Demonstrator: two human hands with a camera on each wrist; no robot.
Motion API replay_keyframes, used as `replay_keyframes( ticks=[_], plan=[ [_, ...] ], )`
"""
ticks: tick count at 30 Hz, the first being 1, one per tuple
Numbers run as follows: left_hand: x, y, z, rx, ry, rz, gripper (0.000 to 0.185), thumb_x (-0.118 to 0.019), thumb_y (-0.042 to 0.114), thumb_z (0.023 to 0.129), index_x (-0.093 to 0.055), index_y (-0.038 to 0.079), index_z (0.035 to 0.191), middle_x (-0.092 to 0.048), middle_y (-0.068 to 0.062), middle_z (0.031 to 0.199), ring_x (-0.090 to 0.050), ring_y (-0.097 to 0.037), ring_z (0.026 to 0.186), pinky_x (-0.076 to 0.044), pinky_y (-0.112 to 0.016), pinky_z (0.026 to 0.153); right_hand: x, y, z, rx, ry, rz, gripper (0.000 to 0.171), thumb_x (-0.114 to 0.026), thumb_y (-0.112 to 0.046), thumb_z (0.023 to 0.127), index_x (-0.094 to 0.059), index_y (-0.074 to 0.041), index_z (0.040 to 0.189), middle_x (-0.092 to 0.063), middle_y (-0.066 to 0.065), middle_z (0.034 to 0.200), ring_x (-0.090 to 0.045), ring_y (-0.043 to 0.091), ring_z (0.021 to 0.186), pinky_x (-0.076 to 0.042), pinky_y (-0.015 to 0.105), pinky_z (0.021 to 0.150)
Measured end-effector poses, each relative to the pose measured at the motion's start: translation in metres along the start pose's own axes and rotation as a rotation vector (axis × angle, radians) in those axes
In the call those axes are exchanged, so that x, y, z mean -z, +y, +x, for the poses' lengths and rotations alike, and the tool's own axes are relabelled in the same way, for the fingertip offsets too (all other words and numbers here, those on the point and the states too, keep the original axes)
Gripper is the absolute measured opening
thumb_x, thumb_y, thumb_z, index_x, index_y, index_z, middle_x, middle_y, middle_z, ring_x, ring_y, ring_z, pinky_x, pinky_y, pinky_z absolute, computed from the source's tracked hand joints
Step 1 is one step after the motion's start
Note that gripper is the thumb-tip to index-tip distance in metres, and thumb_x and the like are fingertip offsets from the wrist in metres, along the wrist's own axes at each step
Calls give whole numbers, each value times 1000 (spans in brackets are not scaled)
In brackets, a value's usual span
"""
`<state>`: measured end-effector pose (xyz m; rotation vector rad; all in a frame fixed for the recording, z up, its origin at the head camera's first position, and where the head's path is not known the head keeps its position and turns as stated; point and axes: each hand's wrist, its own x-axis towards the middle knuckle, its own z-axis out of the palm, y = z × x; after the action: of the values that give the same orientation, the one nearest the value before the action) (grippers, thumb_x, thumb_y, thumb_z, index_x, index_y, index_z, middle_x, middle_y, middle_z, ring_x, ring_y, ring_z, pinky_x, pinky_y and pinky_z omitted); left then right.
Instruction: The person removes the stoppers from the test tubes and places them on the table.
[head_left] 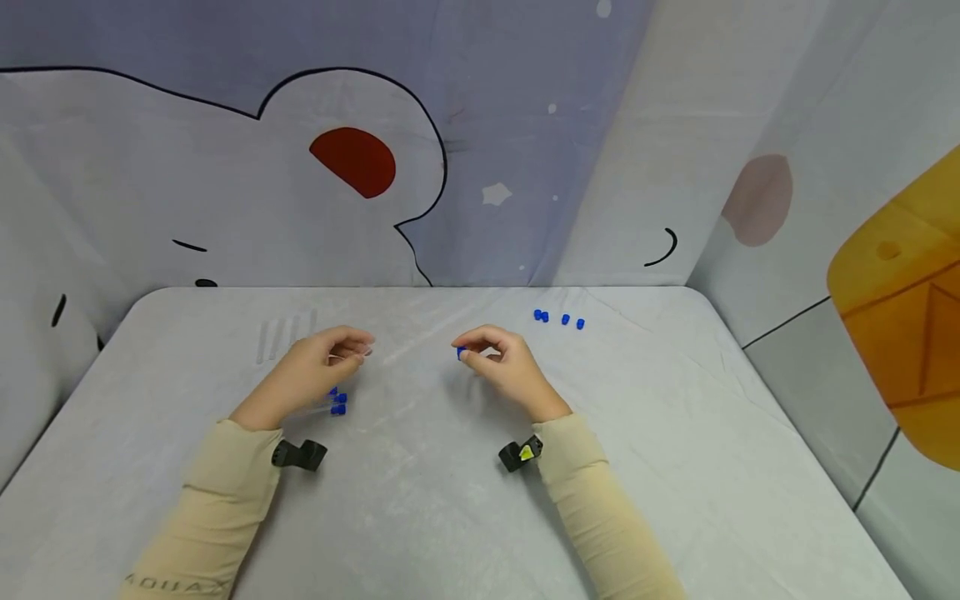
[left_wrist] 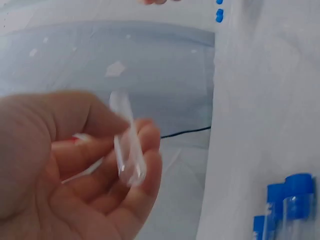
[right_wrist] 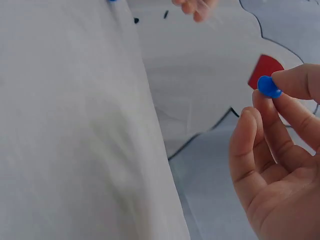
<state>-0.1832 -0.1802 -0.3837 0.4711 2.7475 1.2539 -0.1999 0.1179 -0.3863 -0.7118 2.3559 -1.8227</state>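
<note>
In the left wrist view a clear plastic test tube (left_wrist: 131, 155) with a rounded end is pinched between the thumb and fingers of my left hand (head_left: 318, 367). My right hand (head_left: 504, 367) pinches a small blue cap (right_wrist: 269, 87) between thumb and fingertips, its other fingers loosely bent. Both hands hover over the table with a gap between them. Below the left wrist lie several blue-capped tubes (left_wrist: 299, 197); in the head view mostly their caps (head_left: 339, 409) show.
Several clear tubes (head_left: 276, 337) lie side by side at the table's back left. Several loose blue caps (head_left: 566, 319) sit at the back right. A white cloth covers the table (head_left: 420, 500), and printed fabric walls (head_left: 510, 142) stand behind it and at the sides.
</note>
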Motion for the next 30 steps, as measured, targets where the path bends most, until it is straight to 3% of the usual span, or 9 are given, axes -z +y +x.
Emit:
replay_keyframes(
  ticks=[4,7,10,12,15,20,26,30],
  plan=[
    [12,-4,-3,71,92,-16,41,-51,6,102,-51,-6,142,-63,-23,129,-61,-37,117,-49,-48,98,10,0,1,-19,63,-3,20,-65,2,96,-68,11,113,-68,15,99,-61,19,87,-55,26,71],
    [24,-10,-5,113,156,-11,45,-51,5,103,-46,-7,146,-61,-26,131,-60,-38,120,-51,-28,91,20,1,2,-70,104,-15,21,-66,-1,96,-68,9,114,-68,11,98,-61,20,87,-56,31,74],
    [35,-18,-7,133,220,-10,47,-52,5,104,-43,-11,147,-60,-29,131,-59,-41,120,-45,-9,79,32,15,5,-98,153,-31,22,-68,-6,96,-70,6,114,-69,11,99,-61,24,88,-57,44,78],
    [41,-24,-9,138,263,-11,47,-55,5,103,-44,-13,145,-60,-31,129,-59,-43,120,-40,-2,73,41,27,7,-99,192,-53,21,-69,-9,96,-71,4,113,-69,10,99,-62,25,89,-57,46,78],
    [49,-32,-12,159,311,-3,49,-59,9,102,-46,-14,143,-61,-32,128,-60,-44,118,-39,0,71,52,46,10,-78,260,-96,22,-71,-13,96,-72,2,111,-70,8,96,-64,26,87,-58,39,73],
    [55,-49,-16,225,371,13,53,-63,17,102,-48,-12,143,-61,-32,129,-61,-40,115,-39,0,69,67,51,9,-81,356,-111,21,-71,-12,95,-72,2,111,-71,11,97,-65,24,86,-56,27,67],
    [59,-65,-20,329,420,39,54,-62,26,102,-52,-12,139,-61,-31,128,-61,-30,108,-41,-8,68,82,59,4,-147,473,-96,25,-69,-13,97,-70,4,116,-70,12,103,-64,25,89,-55,21,67],
    [59,-75,-22,413,441,36,53,-60,31,103,-57,-12,134,-67,-27,118,-61,-13,88,-43,-15,65,90,66,1,-181,548,-102,26,-69,-13,97,-69,5,116,-69,14,99,-64,33,90,-54,20,65]
  ],
)
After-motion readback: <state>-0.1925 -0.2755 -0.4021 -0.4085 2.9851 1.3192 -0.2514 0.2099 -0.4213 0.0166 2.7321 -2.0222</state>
